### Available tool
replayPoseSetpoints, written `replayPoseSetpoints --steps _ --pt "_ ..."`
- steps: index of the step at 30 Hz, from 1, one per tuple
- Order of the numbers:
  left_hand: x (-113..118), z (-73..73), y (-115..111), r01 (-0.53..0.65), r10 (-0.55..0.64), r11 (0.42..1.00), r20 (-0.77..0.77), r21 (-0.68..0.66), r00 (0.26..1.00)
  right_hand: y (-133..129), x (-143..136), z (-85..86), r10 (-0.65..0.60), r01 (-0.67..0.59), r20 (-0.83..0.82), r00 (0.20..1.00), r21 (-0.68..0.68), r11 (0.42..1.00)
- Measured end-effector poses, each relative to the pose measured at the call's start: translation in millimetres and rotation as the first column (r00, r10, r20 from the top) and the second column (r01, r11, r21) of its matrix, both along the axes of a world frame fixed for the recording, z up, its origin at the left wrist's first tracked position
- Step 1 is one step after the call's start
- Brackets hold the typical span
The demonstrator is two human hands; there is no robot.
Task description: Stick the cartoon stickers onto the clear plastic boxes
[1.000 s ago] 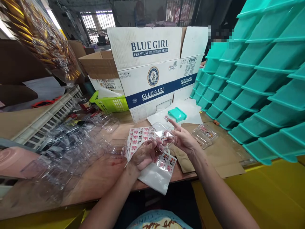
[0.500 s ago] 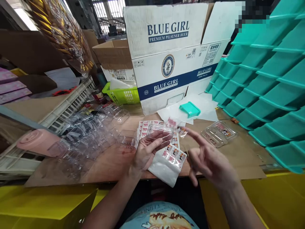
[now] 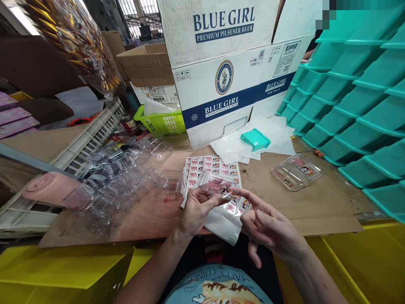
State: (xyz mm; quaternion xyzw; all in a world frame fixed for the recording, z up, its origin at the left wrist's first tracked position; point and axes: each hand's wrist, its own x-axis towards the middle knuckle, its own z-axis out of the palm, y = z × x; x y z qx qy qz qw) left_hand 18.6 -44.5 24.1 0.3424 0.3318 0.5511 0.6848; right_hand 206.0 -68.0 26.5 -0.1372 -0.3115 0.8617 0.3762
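My left hand (image 3: 198, 209) holds a clear plastic box (image 3: 204, 178) between thumb and fingers above the work surface. A clear sticker (image 3: 218, 188) with pink lettering and a cartoon animal lies against the box. At the sticker's right end is the outstretched index fingertip of my right hand (image 3: 268, 223); its thumb stands apart and its other fingers are loosely bent. Underneath lie printed sticker sheets (image 3: 209, 162) and white backing paper (image 3: 223, 226). To the right rests a clear box with stickers on it (image 3: 295, 172).
Clear plastic boxes (image 3: 117, 177) are heaped on the left beside a pink cup (image 3: 47, 190). A beer carton (image 3: 221, 84) stands behind, with a teal tray (image 3: 256, 139) on white paper before it. Stacked teal trays (image 3: 354, 109) rise on the right. A green basket (image 3: 161, 120) sits at the back.
My right index finger has brought the sticker from right of the box down and left against it. The box in my left hand has lowered slightly.
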Motion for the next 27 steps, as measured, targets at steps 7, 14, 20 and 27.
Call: replayPoseSetpoints --steps 7,14,20,27 --pt "-2.8 -3.2 -1.1 0.002 -0.002 1.0 0.02 0.026 1.0 0.3 -0.6 -4.4 -0.015 0.015 0.019 1.0 -0.015 1.0" --pt "-3.0 -4.2 -0.7 0.002 -0.002 1.0 0.008 0.009 1.0 2.6 -1.2 -7.1 -0.016 0.016 0.045 0.999 -0.017 1.0" --pt "-3.7 -4.2 -0.5 -0.006 0.006 1.0 -0.005 -0.02 1.0 3.8 -2.4 -5.8 -0.024 0.026 0.081 0.996 -0.014 1.0" --pt "-3.9 -1.5 -1.5 -0.02 0.019 0.999 -0.024 -0.031 1.0 3.6 -5.1 -0.9 -0.041 0.042 0.136 0.99 -0.006 0.999"
